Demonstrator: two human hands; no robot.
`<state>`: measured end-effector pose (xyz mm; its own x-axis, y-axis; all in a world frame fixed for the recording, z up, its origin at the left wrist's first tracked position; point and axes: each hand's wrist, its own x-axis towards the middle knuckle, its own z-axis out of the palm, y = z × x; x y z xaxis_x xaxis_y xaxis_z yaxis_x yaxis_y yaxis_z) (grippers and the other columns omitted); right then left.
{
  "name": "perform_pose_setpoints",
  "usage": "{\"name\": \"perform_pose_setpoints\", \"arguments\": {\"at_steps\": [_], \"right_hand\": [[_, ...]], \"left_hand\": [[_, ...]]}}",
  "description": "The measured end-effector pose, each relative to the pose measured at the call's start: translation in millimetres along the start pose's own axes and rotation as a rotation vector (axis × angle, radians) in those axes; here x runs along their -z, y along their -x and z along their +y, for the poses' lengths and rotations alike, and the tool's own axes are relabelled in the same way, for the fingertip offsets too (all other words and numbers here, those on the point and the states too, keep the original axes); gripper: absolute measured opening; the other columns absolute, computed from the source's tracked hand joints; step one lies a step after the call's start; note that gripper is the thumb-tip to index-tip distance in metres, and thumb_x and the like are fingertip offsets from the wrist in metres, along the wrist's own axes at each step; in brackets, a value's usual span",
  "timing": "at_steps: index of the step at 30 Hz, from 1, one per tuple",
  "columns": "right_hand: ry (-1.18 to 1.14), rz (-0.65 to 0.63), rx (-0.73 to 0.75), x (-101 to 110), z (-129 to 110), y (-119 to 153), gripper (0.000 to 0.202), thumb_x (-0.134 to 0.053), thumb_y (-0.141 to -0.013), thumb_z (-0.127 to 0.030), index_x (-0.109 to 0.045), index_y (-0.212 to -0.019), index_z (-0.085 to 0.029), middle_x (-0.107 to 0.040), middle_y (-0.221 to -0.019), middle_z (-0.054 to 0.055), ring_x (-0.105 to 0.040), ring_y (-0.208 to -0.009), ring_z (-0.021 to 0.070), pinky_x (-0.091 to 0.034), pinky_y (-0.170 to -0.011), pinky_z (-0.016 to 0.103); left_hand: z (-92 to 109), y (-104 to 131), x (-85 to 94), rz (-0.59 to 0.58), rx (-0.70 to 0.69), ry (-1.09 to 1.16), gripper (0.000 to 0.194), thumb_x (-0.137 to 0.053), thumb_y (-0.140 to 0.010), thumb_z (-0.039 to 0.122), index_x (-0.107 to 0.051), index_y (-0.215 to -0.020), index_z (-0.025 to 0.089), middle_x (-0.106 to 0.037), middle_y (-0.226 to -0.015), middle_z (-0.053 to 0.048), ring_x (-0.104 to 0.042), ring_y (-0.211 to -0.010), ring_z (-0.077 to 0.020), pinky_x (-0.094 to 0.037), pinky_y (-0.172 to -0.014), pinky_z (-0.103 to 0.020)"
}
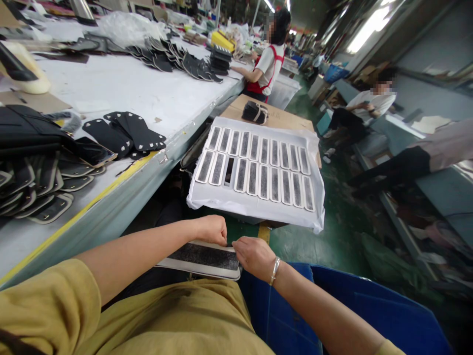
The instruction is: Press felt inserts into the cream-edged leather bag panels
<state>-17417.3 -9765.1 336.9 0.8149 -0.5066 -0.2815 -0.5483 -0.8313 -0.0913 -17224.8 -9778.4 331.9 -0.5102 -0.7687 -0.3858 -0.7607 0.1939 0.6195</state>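
Observation:
On my lap lies a flat oblong panel point(203, 257) with a dark speckled centre and a pale border. My left hand point(213, 230) is closed in a fist over the panel's far edge; its fingertips and anything in them are hidden. At the panel's right end my right hand point(255, 255), with a bracelet on the wrist, pinches the corner. A small dark bit shows between the two hands, too small to name. Ahead, a board covered in white sheeting point(254, 206) bears two rows of similar, smaller-looking panels, with one gap in the near row.
On the left is a long worktable point(121, 96) with black cut pieces point(129, 132) and stacked dark parts point(44, 190). A cardboard box point(284, 116) stands behind the board. Blue bins point(354, 301) are at my right. A co-worker in a red apron point(268, 69) stands at the table.

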Motion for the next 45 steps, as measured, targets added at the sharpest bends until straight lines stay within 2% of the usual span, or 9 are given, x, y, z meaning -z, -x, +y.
{"name": "perform_pose_setpoints", "arguments": {"at_steps": [6, 10, 17, 22, 26, 30, 37, 42, 45], "right_hand": [[0.017, -0.015, 0.025, -0.7, -2.2, 2.3, 0.026, -0.039, -0.092, -0.018, -0.064, -0.094, -0.012, -0.066, -0.088, 0.009, -0.062, -0.080, 0.0198, -0.044, -0.071, 0.030], [0.012, -0.046, 0.016, 10.0, 0.8, -5.3, 0.034, -0.037, -0.095, -0.027, -0.068, -0.088, -0.015, -0.068, -0.085, 0.010, -0.063, -0.080, 0.0208, -0.042, -0.067, 0.030], [-0.082, -0.146, 0.021, 25.0, 14.3, -33.0, 0.029, -0.050, -0.089, -0.034, -0.073, -0.077, -0.020, -0.073, -0.082, 0.008, -0.066, -0.078, 0.0220, -0.039, -0.061, 0.028], [-0.228, -0.139, 0.102, 21.1, 16.2, -33.2, 0.028, -0.055, -0.087, -0.037, -0.073, -0.096, -0.017, -0.072, -0.089, 0.009, -0.066, -0.084, 0.0219, -0.044, -0.072, 0.027], [-0.381, -0.101, 0.094, 12.4, 19.8, -30.3, 0.032, -0.041, -0.094, -0.024, -0.073, -0.097, -0.018, -0.072, -0.093, 0.004, -0.065, -0.087, 0.0153, -0.045, -0.076, 0.022], [-0.483, -0.080, 0.058, 6.8, 25.4, -29.6, 0.028, -0.048, -0.091, -0.023, -0.072, -0.105, -0.019, -0.073, -0.100, 0.001, -0.066, -0.091, 0.0127, -0.046, -0.079, 0.018], [-0.659, -0.035, 0.041, 8.3, 24.1, -39.4, 0.028, -0.054, -0.087, -0.027, -0.072, -0.107, -0.020, -0.072, -0.102, 0.003, -0.065, -0.094, 0.0161, -0.048, -0.084, 0.024], [-0.573, 0.081, 0.137, 4.4, 11.6, -47.7, 0.030, -0.063, -0.083, -0.033, -0.070, -0.108, -0.018, -0.071, -0.100, 0.006, -0.065, -0.090, 0.0164, -0.049, -0.084, 0.025], [-0.412, 0.152, 0.163, -0.1, 2.4, -48.5, 0.023, -0.056, -0.089, -0.030, -0.071, -0.101, -0.017, -0.071, -0.093, 0.006, -0.064, -0.085, 0.0157, -0.048, -0.080, 0.024]], "left_hand": [[3.1, -1.6, -1.0, -0.012, 0.009, -0.009, 0.014, -0.065, -0.068, 0.019, -0.076, -0.075, 0.014, -0.069, -0.069, -0.003, -0.058, -0.064, -0.0128, -0.036, -0.056, -0.019], [1.3, -4.2, -0.6, -0.048, -0.008, 0.014, 0.016, -0.065, -0.067, 0.017, -0.076, -0.077, 0.014, -0.069, -0.069, -0.003, -0.058, -0.064, -0.0128, -0.038, -0.057, -0.019], [-18.3, 2.4, 9.9, -0.182, -0.116, 0.119, 0.021, -0.058, -0.078, 0.019, -0.075, -0.089, 0.013, -0.070, -0.078, -0.001, -0.059, -0.072, -0.0120, -0.040, -0.064, -0.016], [-34.9, 12.8, 14.9, -0.260, -0.199, 0.244, 0.034, -0.049, -0.087, 0.022, -0.067, -0.114, 0.014, -0.069, -0.107, -0.003, -0.062, -0.091, -0.0142, -0.043, -0.079, -0.017], [-38.3, 10.9, 12.5, -0.244, -0.194, 0.282, 0.033, -0.050, -0.086, 0.022, -0.068, -0.113, 0.014, -0.068, -0.108, -0.003, -0.062, -0.093, -0.0146, -0.043, -0.081, -0.018], [-45.8, 13.9, 17.2, -0.265, -0.200, 0.303, 0.036, -0.055, -0.083, 0.021, -0.065, -0.117, 0.015, -0.067, -0.111, -0.002, -0.062, -0.098, -0.0152, -0.042, -0.086, -0.018], [-81.2, 51.7, 28.4, -0.187, -0.098, 0.448, 0.038, -0.063, -0.078, 0.023, -0.066, -0.115, 0.018, -0.066, -0.113, 0.000, -0.061, -0.104, -0.0155, -0.041, -0.091, -0.018], [-79.3, 66.0, 21.0, -0.032, -0.113, 0.318, 0.031, -0.060, -0.082, 0.025, -0.069, -0.111, 0.017, -0.069, -0.107, -0.001, -0.064, -0.095, -0.0132, -0.042, -0.083, -0.015], [-73.8, 68.1, 17.2, 0.035, -0.138, 0.214, 0.028, -0.057, -0.085, 0.023, -0.070, -0.109, 0.016, -0.069, -0.105, -0.002, -0.065, -0.093, -0.0124, -0.042, -0.081, -0.014]]}}
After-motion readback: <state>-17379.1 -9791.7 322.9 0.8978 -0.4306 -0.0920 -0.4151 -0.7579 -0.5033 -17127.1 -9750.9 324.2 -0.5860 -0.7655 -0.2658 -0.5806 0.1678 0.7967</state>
